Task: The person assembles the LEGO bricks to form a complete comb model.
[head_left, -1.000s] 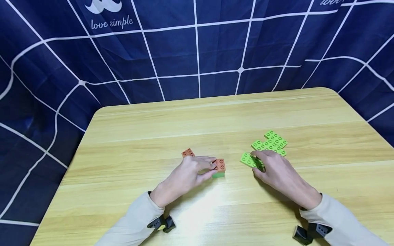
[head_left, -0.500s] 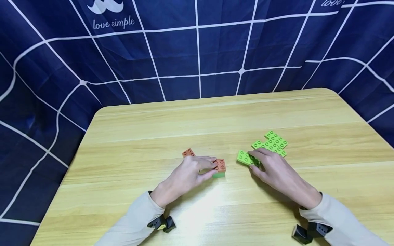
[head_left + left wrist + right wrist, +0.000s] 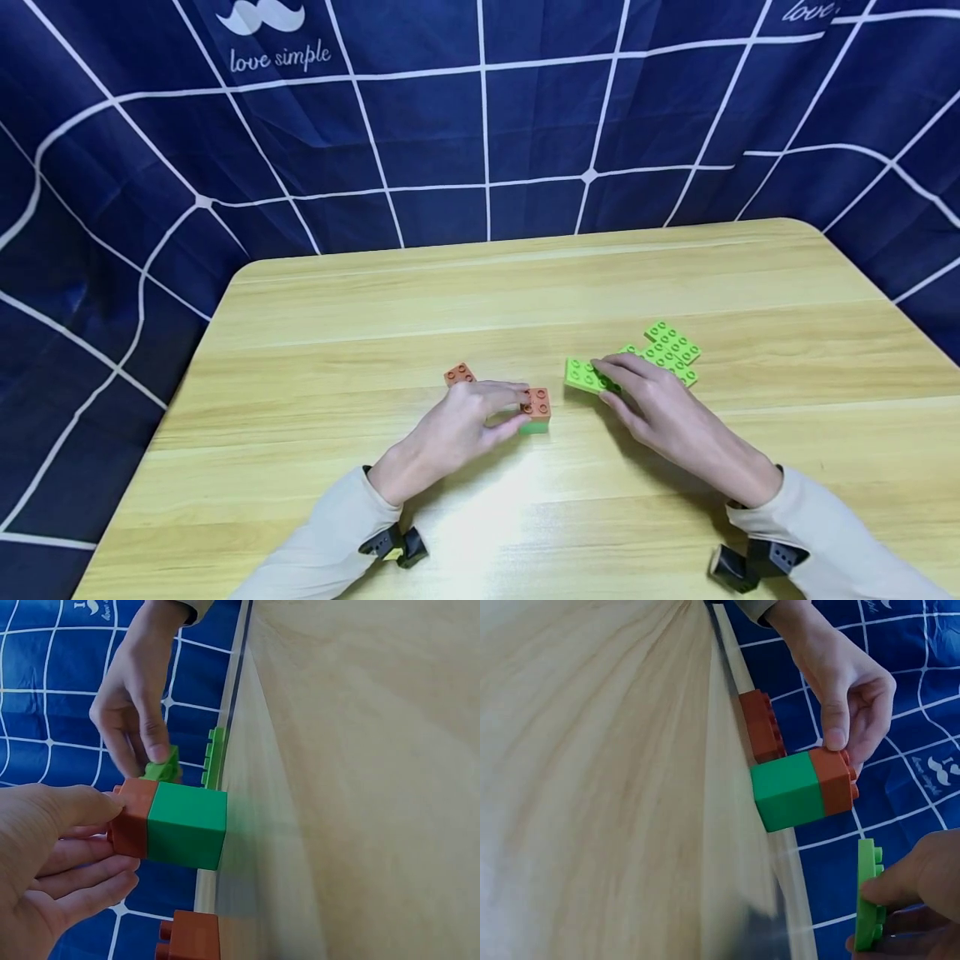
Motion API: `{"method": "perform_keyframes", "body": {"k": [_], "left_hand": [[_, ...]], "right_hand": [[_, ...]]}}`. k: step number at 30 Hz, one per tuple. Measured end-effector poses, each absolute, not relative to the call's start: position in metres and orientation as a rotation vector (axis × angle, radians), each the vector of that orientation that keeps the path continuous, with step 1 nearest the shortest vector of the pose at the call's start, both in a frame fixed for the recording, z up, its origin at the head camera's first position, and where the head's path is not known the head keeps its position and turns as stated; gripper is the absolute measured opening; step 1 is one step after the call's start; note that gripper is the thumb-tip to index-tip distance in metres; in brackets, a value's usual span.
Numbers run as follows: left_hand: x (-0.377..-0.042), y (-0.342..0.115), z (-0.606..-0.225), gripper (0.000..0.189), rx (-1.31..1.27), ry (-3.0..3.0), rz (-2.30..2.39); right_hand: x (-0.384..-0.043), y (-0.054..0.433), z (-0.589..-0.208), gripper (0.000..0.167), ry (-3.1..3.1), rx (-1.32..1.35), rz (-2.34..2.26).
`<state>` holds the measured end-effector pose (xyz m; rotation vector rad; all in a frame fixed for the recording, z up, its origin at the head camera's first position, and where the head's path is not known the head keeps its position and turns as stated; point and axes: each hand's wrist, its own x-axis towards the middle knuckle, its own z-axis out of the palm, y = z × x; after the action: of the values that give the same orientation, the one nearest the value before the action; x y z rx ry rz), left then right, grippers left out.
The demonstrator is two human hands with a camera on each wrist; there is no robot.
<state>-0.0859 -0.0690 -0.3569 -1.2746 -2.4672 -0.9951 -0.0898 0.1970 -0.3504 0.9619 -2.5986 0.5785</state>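
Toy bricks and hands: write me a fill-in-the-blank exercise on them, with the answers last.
The left hand pinches an orange brick stacked on a ____ block. In the head view, a second orange brick lies to the ____ of that block. The right hand holds a light-green plate, studs facing ____.
Missing words: green; left; up.

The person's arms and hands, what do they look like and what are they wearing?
The left hand and right hand wear no gloves. The left sleeve and right sleeve are long, plain and pale beige. A small, boxy, black left wrist camera and matching right wrist camera sit by the cuffs.
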Motion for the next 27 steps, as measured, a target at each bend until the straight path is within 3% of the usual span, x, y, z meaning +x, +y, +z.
{"method": "perform_keyframes", "body": {"k": [13, 27], "left_hand": [[-0.085, -0.069, -0.360, 0.043, -1.204, -2.491, -1.105], [-0.086, -0.070, -0.365, 0.052, -1.151, -2.471, -1.134]], "right_hand": [[-0.088, 0.193, -0.343, 0.043, -2.512, 1.039, 0.653], [-0.085, 0.181, -0.345, 0.035, -2.453, 1.191, 0.639]]}}
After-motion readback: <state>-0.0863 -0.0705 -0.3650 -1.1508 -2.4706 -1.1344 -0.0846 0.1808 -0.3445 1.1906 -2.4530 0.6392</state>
